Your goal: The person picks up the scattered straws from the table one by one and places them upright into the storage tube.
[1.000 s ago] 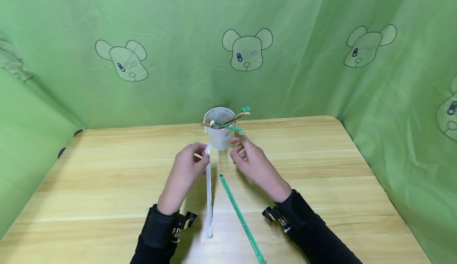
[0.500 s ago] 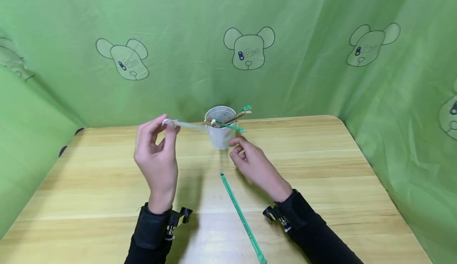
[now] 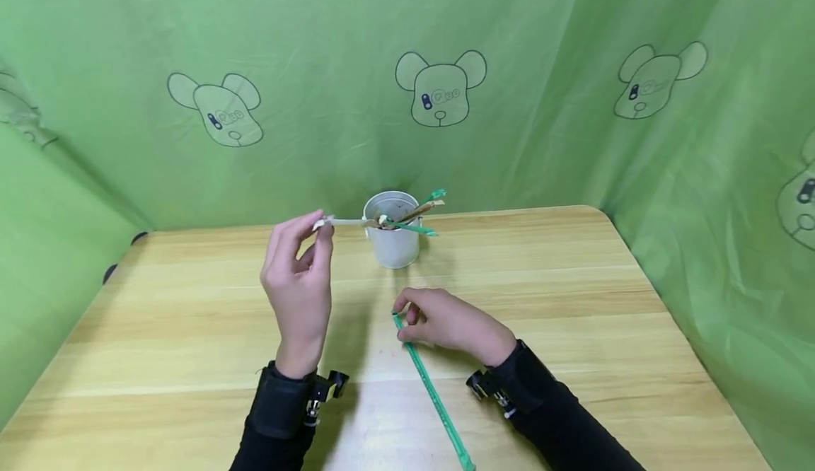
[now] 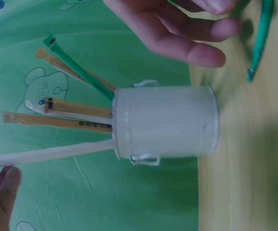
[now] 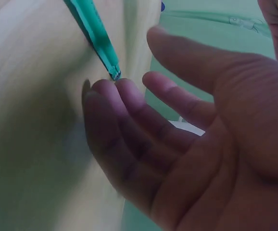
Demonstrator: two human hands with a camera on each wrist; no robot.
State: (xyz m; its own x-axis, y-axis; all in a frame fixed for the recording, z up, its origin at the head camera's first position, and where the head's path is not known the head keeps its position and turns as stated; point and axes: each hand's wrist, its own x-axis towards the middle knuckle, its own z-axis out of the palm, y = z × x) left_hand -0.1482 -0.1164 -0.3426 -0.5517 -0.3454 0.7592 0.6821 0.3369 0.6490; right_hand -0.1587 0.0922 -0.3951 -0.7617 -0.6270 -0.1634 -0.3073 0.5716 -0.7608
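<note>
My left hand [image 3: 298, 280] pinches the upper end of a white wrapped straw [image 4: 52, 153] between thumb and fingers. The straw's other end meets the rim of a small white metal bucket [image 3: 395, 250], at its left side; how deep it sits is hidden. A green wrapped straw [image 3: 433, 390] lies slanting on the table, its far end by my right hand [image 3: 452, 322]. That hand has relaxed, bent fingers at the straw's tip, and the right wrist view shows the straw [image 5: 98, 36] outside its grasp.
Several wrapped straws lean in the bucket, among them a green one [image 4: 79, 70] and a brown one [image 4: 57, 120]. The wooden table [image 3: 159, 329] ends just behind the bucket at a green curtain [image 3: 318, 103] printed with bear heads.
My left hand has lifted the white straw off the table, tilted it up to the left and brought its far end to the bucket. The right hand has come down toward the green straw.
</note>
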